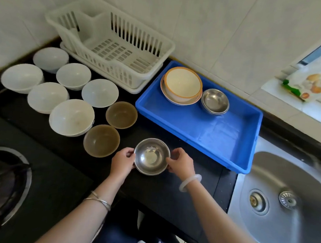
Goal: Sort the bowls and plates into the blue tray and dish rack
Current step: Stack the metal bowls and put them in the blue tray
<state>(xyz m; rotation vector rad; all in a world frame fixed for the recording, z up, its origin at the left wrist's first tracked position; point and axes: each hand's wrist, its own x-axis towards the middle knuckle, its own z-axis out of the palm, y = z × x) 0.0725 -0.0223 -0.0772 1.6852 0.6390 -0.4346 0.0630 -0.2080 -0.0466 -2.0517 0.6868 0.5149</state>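
Two-handed grip on a small stainless-steel bowl at the front of the black countertop, near the front edge of the blue tray. The left hand clasps the bowl's left rim and the right hand its right rim; whether the bowl rests on the counter or is just clear of it cannot be told.

Hazards, as judged from this arrangement: the polished rim offers little friction, so a fingertip hold may slip and drop the bowl. Carried low toward the tray, the bowl could catch the raised tray wall. The brown bowl lies just beside the left hand and could be knocked. Set down carelessly on the stacked steel bowls at the tray's far side, it could sit tilted or jar the cream bowl with orange rim just beside them.

Appearance of the bowl: round, shallow, mirror-bright, its interior reflecting light, empty, upright, with a thin rolled rim. It resembles the steel bowls already in the tray. The white dish rack holds no dishes.
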